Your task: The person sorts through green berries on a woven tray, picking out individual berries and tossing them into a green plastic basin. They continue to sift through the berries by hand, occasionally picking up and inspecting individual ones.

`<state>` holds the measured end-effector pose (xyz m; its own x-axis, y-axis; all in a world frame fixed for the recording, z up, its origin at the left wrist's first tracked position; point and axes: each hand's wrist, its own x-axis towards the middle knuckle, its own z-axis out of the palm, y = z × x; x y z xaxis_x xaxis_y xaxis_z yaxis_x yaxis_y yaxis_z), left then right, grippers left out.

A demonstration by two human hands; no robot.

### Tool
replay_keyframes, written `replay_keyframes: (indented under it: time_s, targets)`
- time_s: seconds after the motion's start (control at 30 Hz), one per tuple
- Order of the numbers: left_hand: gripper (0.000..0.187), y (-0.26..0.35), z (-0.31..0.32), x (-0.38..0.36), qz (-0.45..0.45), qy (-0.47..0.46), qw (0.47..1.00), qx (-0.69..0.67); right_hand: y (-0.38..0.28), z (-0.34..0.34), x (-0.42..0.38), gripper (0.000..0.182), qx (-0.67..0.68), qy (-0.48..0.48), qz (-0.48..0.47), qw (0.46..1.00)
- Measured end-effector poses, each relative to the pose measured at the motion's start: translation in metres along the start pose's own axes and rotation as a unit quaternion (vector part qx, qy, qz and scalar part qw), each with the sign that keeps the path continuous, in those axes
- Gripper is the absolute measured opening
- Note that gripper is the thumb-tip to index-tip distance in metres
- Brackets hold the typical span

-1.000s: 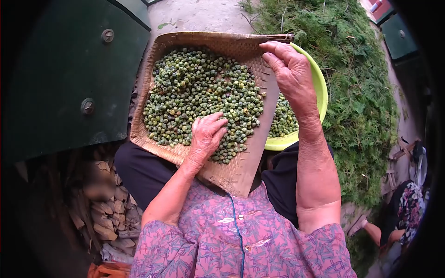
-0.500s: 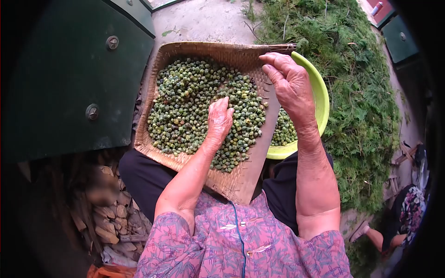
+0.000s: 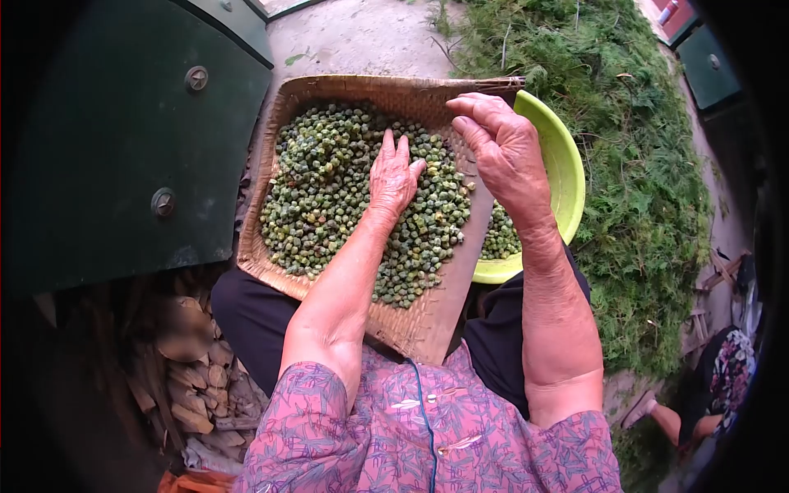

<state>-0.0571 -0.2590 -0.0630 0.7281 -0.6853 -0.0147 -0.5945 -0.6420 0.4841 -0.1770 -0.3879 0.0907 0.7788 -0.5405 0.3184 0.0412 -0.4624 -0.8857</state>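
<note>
A shallow woven basket [image 3: 362,87], scoop-shaped with a flat open edge on the right, rests across my lap. Round green cones or berries [image 3: 316,218] with some brownish ones fill much of it. My left hand [image 3: 394,174] lies on this heap, its fingers stretched and spread among the pieces. Over the basket's right side hovers my right hand [image 3: 508,148], thumb and fingers curled toward each other; I cannot tell what, if anything, is between them. Partly under the basket's edge stands a yellow-green basin [image 3: 567,164], with more of the same green pieces inside.
Cut green conifer branches [image 3: 625,164] cover the ground on the right. A dark green metal door [image 3: 123,140] stands at the left, above split firewood [image 3: 197,394]. Another person's leg [image 3: 667,421] shows at the lower right.
My left hand has moved up over the heap and its bent fingers have spread out. My right hand has shifted slightly left, still curled.
</note>
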Motion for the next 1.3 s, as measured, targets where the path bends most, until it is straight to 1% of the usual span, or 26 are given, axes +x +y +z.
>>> replay_keyframes:
  time_s: [0.07,0.13,0.2,0.23,0.27,0.33,0.37,0.4,0.47,0.5,0.53,0.6,0.73,0.8,0.83,0.87,0.93,0.97,1.0,1.03,1.07,1.1,1.13,1.2,1.27,1.3]
  targets:
    - [0.065,-0.001,0.005,-0.017,0.061,0.0,0.998,0.027,0.0,0.0,0.0,0.022,0.001,0.002,0.001,1.0]
    - [0.067,-0.001,0.002,-0.039,0.076,-0.03,0.997,0.019,0.002,0.001,0.001,0.022,0.002,0.003,0.003,1.0]
    - [0.067,0.002,-0.007,-0.065,0.108,-0.065,0.991,0.053,0.004,0.004,0.001,0.019,-0.01,0.043,-0.043,0.998]
    - [0.067,0.006,-0.014,-0.078,0.117,-0.071,0.989,0.059,0.004,0.004,0.001,0.019,-0.009,0.04,-0.041,0.998]
    - [0.065,0.003,-0.017,-0.09,0.128,-0.063,0.989,0.034,0.003,0.003,0.0,0.019,-0.008,0.039,-0.041,0.998]
    - [0.061,-0.001,-0.026,-0.108,0.113,-0.074,0.991,-0.019,0.003,0.002,-0.001,0.018,0.0,0.041,-0.03,0.999]
    - [0.056,0.0,-0.032,-0.116,0.114,-0.081,0.99,0.006,0.002,0.001,-0.001,0.019,0.001,0.039,-0.026,0.999]
    - [0.056,-0.004,-0.035,-0.126,0.115,-0.079,0.99,0.0,0.003,0.001,-0.002,0.019,0.002,0.039,-0.024,0.999]
    - [0.057,-0.001,-0.048,-0.142,0.078,-0.033,0.996,-0.031,0.005,0.0,-0.003,0.019,0.005,0.036,-0.022,0.999]
    - [0.057,-0.014,-0.044,-0.149,0.024,0.012,0.999,-0.044,0.004,-0.002,-0.004,0.019,0.0,0.029,-0.022,0.999]
    - [0.053,-0.021,-0.042,-0.15,-0.002,0.035,0.998,-0.052,0.002,-0.002,-0.005,0.02,0.021,0.025,-0.004,0.999]
    - [0.052,-0.031,-0.038,-0.153,-0.024,0.039,0.999,-0.021,0.004,-0.003,-0.005,0.02,-0.001,0.028,-0.02,0.999]
    - [0.052,-0.024,-0.04,-0.143,-0.019,0.042,0.999,-0.006,0.005,-0.002,-0.004,0.02,-0.002,0.026,-0.019,0.999]
    - [0.049,-0.018,-0.047,-0.128,-0.063,-0.037,0.995,-0.061,0.004,-0.002,-0.005,0.019,0.007,0.027,-0.019,0.999]
    - [0.045,-0.016,-0.045,-0.121,-0.071,-0.029,0.993,-0.091,0.004,-0.002,-0.004,0.019,0.007,0.027,-0.018,0.999]
    - [0.045,-0.014,-0.042,-0.113,-0.07,-0.029,0.993,-0.09,0.004,-0.002,-0.004,0.019,0.002,0.027,-0.024,0.999]
    - [0.049,-0.013,-0.033,-0.1,-0.023,-0.008,0.986,-0.163,0.003,-0.003,-0.004,0.019,-0.003,0.027,-0.026,0.999]
    - [0.055,-0.011,-0.024,-0.095,-0.011,0.04,0.992,-0.116,0.002,-0.002,-0.004,0.019,0.002,0.025,-0.018,1.0]
    - [0.055,-0.009,-0.019,-0.094,-0.01,0.038,0.992,-0.116,0.002,-0.003,-0.003,0.019,0.006,0.025,-0.01,1.0]
    - [0.058,-0.003,-0.018,-0.091,-0.043,0.05,0.992,-0.106,0.004,-0.002,-0.002,0.019,-0.009,0.034,-0.034,0.999]
    - [0.06,0.0,-0.017,-0.088,-0.076,0.062,0.99,-0.096,0.005,-0.004,-0.002,0.019,-0.012,0.037,-0.034,0.999]
    - [0.06,-0.002,-0.012,-0.087,-0.069,0.079,0.991,-0.086,0.005,-0.005,-0.002,0.019,-0.004,0.039,-0.032,0.999]
    - [0.06,0.0,-0.01,-0.087,-0.068,0.077,0.991,-0.087,0.004,-0.005,-0.002,0.019,0.004,0.041,-0.029,0.999]
    - [0.061,0.002,-0.009,-0.086,-0.097,0.086,0.983,-0.132,0.005,-0.005,-0.002,0.018,0.005,0.044,-0.025,0.999]
    - [0.061,0.005,-0.009,-0.077,-0.088,0.092,0.986,-0.111,0.004,-0.005,-0.002,0.018,0.009,0.042,-0.024,0.999]
    - [0.059,0.005,-0.007,-0.071,-0.079,0.095,0.987,-0.106,0.005,-0.004,-0.001,0.017,0.01,0.05,-0.04,0.998]
